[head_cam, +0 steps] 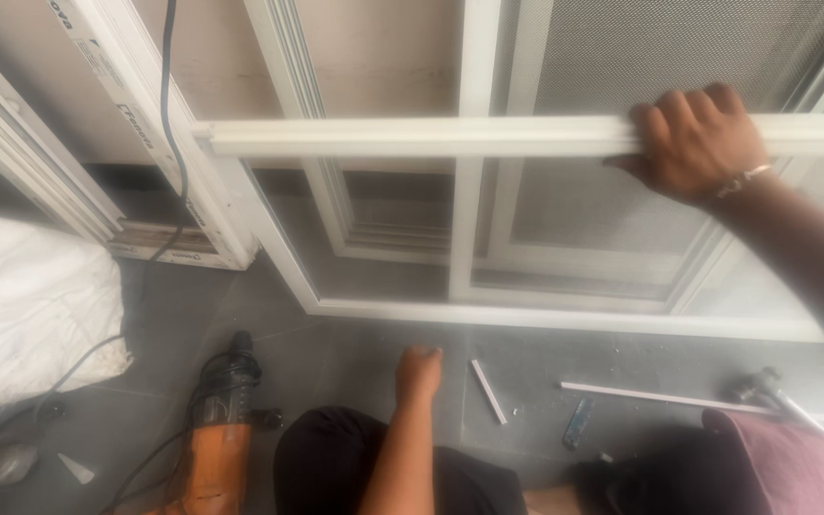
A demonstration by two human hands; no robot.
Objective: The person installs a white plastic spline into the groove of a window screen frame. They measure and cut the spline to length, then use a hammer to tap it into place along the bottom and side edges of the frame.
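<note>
I am looking down at my right hand (pixel 693 143), which is closing over a long white window frame bar (pixel 412 136) that runs level across the upper part of the view; the fingers (pixel 684 110) are curling over its top edge and the thumb is pressing against its underside, so the grip is firm and the hand is wrapped nearly all the way around, with a thin bracelet (pixel 746 177) sitting at the wrist. The bar is hanging in front of a white sliding window frame (pixel 469 238) fitted with grey mesh panels, its free left end stopping near a leaning white profile (pixel 135 124). My left hand (pixel 419 370) is reaching down toward the grey tiled floor (pixel 355 343), the fingers bunched loosely into a near fist, and I cannot tell whether anything is inside it. Just to its right a short white strip (pixel 488 391) is lying on the floor, and farther right a longer white strip (pixel 660 397) and a metal tool (pixel 770 391). An orange power drill (pixel 221 439) is lying at lower left with its black cable (pixel 169 95) trailing up the wall, beside a white sack (pixel 26 305)
</note>
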